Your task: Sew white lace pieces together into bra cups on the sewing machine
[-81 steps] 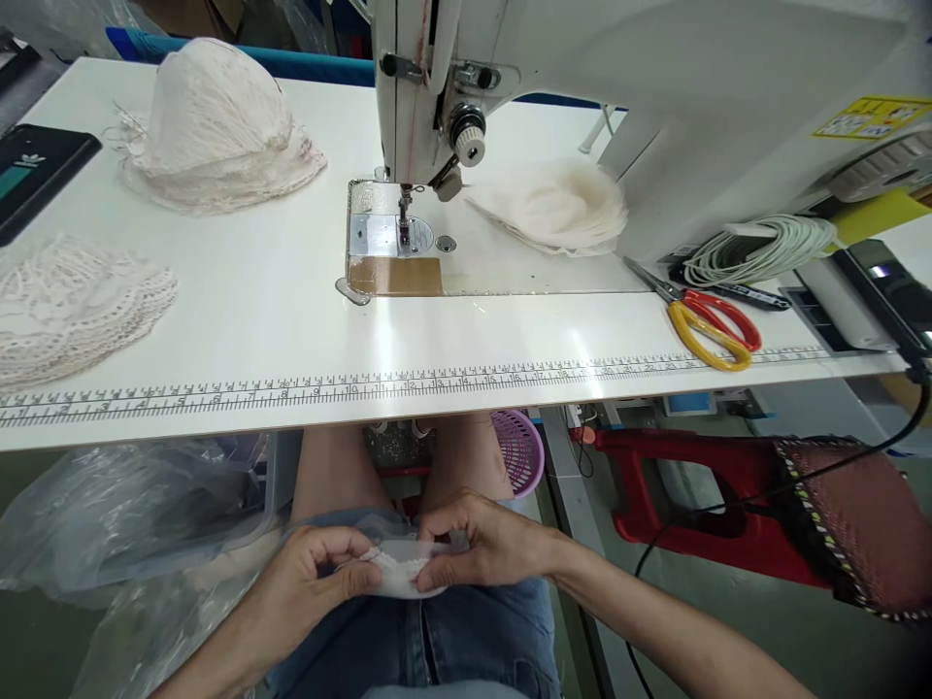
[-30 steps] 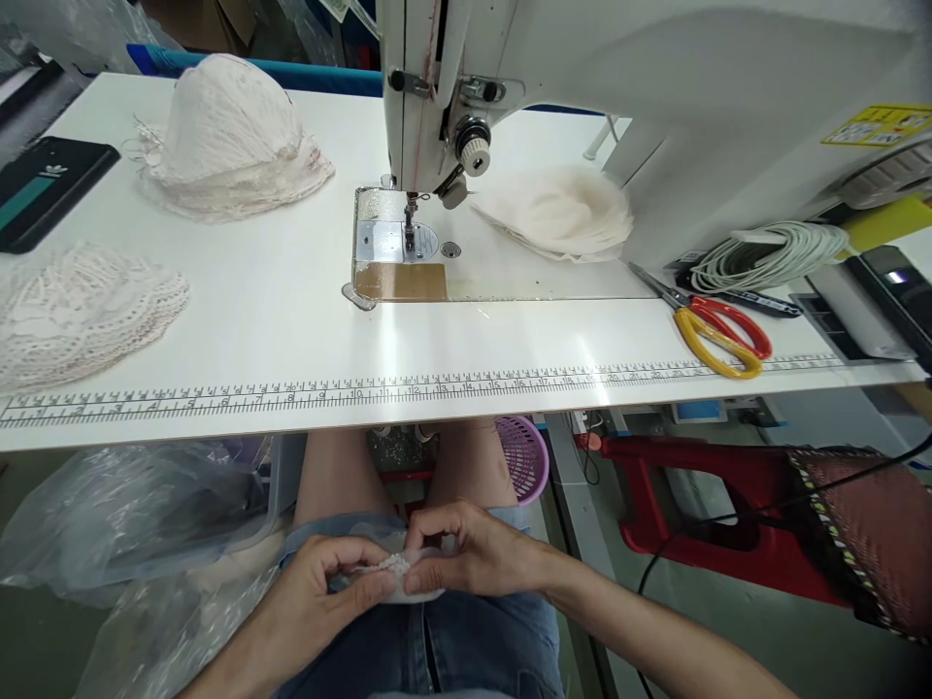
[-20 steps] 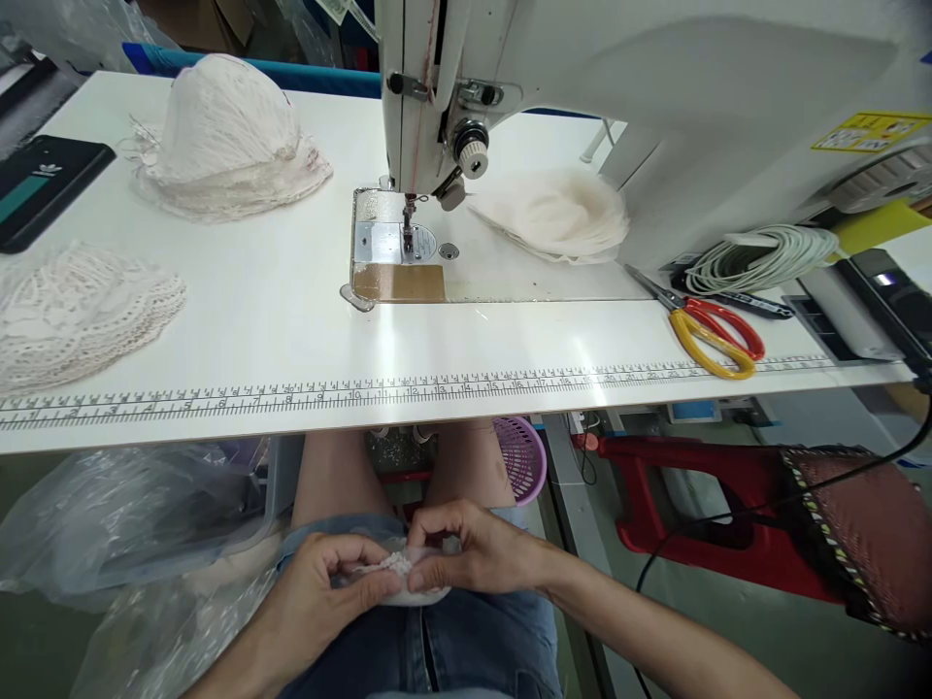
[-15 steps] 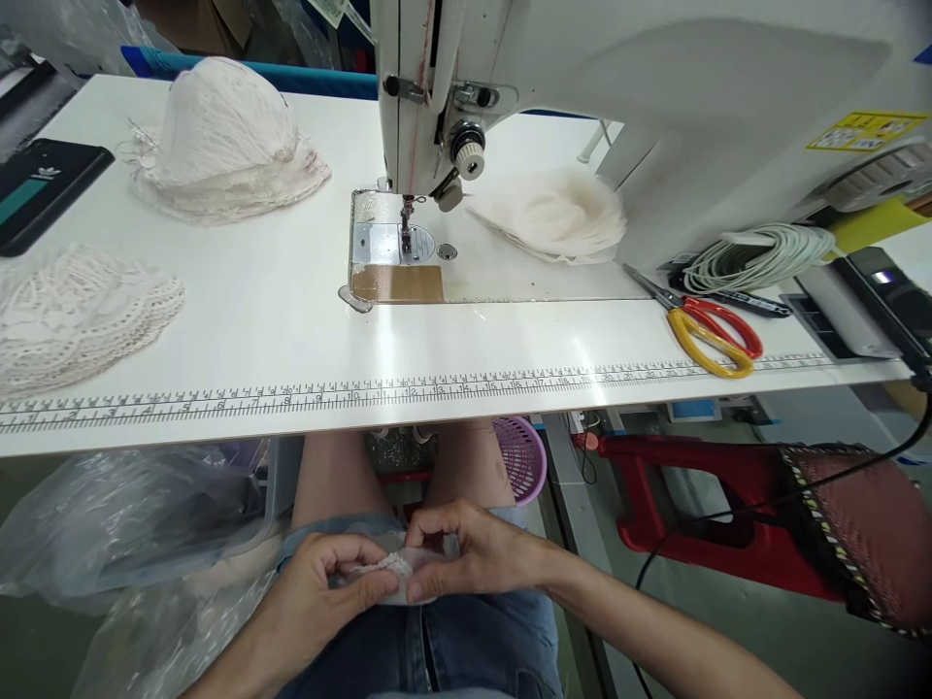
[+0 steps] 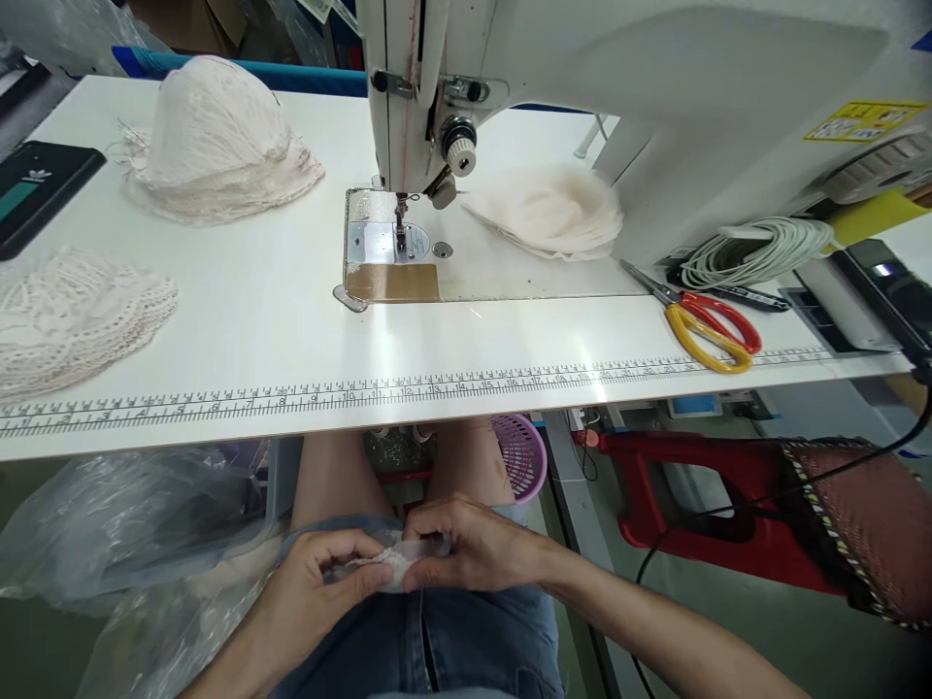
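Both hands work in the lap, below the near edge of the bench. The left hand (image 5: 320, 587) pinches the left end of a small white lace piece (image 5: 393, 565) between thumb and fingers. The right hand (image 5: 470, 549) is closed on the right end, thumb under and fingers curled over. The hands meet at the middle, fingertips touching or almost so.

Change since the earlier views: slight. The lace piece showed a wider pale area between the hands some seconds ago; now it is bunched tighter and mostly covered by the fingers. The hands have stayed in the lap throughout. Judgement: the piece is being folded or aligned by hand, and nothing has yet gone up to the machine.

On the bench, the sewing machine (image 5: 510, 87) stands at far centre, its needle plate (image 5: 382, 243) bare. A stack of lace pieces (image 5: 218, 136) lies far left, another (image 5: 65, 316) near left, and a pale stack (image 5: 546, 209) sits right of the needle. Scissors (image 5: 703, 325) lie near right, beside a coiled cable (image 5: 757, 248). A phone (image 5: 33, 189) rests at the far left edge. Plastic bags (image 5: 123, 524) hang below the bench to the left; a red stool (image 5: 699, 495) stands to the right.
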`<state>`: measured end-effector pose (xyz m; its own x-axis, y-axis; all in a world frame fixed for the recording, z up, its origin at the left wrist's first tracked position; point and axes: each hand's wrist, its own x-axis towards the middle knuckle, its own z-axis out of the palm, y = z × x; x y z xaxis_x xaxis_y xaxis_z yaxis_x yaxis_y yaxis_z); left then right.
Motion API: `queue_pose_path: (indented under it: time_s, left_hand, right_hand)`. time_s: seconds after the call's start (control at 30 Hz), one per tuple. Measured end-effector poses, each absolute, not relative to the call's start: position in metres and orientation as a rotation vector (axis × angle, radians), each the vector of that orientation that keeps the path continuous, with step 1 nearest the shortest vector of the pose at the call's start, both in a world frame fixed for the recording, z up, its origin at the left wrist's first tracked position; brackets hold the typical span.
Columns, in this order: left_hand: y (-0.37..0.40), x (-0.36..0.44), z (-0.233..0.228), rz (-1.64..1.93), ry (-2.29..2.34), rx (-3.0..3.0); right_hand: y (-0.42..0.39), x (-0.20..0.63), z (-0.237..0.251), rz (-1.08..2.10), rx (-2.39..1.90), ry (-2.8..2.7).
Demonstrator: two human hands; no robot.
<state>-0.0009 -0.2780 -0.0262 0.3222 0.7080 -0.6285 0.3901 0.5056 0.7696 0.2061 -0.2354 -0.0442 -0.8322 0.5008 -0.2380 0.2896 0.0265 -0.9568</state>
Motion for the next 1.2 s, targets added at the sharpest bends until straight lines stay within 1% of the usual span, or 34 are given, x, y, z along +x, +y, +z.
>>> queue_pose_path:
  time_s: [0.17,0.23,0.27,0.33,0.43,0.53,0.63,0.77,0.93,1.03,1.2]
  left_hand:
    - [-0.281,0.001,-0.016,0.34,1.326,1.435]
    - [-0.285,0.003,-0.009,0.359,1.288,1.499]
    - [-0.286,0.003,-0.005,0.371,1.237,1.513]
    - [-0.286,0.001,0.001,0.414,1.181,1.507]
    - [-0.276,-0.006,0.003,0.464,1.329,1.48]
    - [-0.262,-0.014,-0.004,0.301,1.347,1.438]
    - [-0.255,-0.015,-0.012,0.116,1.27,1.381]
    - [-0.255,-0.008,-0.014,0.108,1.243,1.359]
    - [-0.257,-0.003,-0.017,0.151,1.242,1.203]
    - [-0.258,-0.004,-0.021,0.152,1.234,1.186]
    - [-0.262,-0.008,-0.019,0.151,1.244,1.241]
  right_hand:
    - [-0.236,0.203,-0.04,1.225,-0.849,-2.459]
    - [-0.237,0.201,-0.04,1.076,-0.8,-2.504]
    - [-0.238,0.201,-0.04,1.065,-0.749,-2.499]
    - [-0.238,0.2,-0.039,1.125,-0.615,-2.443]
    - [-0.236,0.198,-0.037,1.222,-0.436,-2.316]
    - [-0.233,0.197,-0.033,1.342,-0.353,-2.194]
    - [-0.229,0.197,-0.032,1.563,-0.346,-2.049]
    - [-0.228,0.201,-0.037,1.779,-0.484,-1.818]
    - [-0.239,0.203,-0.053,2.026,-0.861,-1.344]
    - [-0.245,0.199,-0.062,2.191,-0.937,-1.173]
    - [-0.242,0.194,-0.063,2.269,-1.004,-1.042]
